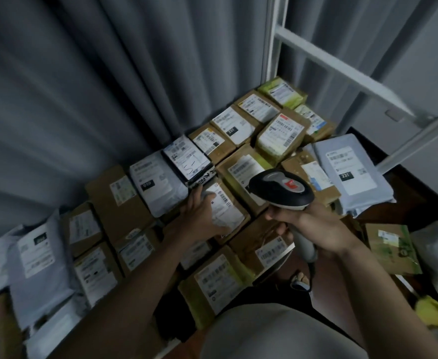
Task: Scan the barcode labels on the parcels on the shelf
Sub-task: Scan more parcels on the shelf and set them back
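Nearest the lens, a pale grey garment (277, 335) over the person's torso fills the bottom edge. Both bare forearms are seen reaching out from it over the parcels.

Right hand (313, 224): fingers are wrapped round the light grey handle of a black and grey handheld barcode scanner (281, 189). The scanner head, marked with a red patch on top, is held above the parcels and pointed away toward the left and the back.

Left hand (199, 211): laid on a brown cardboard box with a white barcode label (225, 206), fingers stretched along the label's left edge; the barcode itself is left uncovered. This box is found in the middle of the spread, just left of the scanner head.

A black-edged box with a white label (186, 161) lies just behind the hand, touching the brown box. A grey plastic mailer bag (158, 182) lies to its left.

A pale blue plastic mailer marked 231 (350, 169) is noted at the right, beyond the scanner. Many more brown labelled cartons are packed edge to edge around these.

Grey pleated curtain (96, 73) is hung behind. A white metal shelf frame (342, 60) is seen at upper right.
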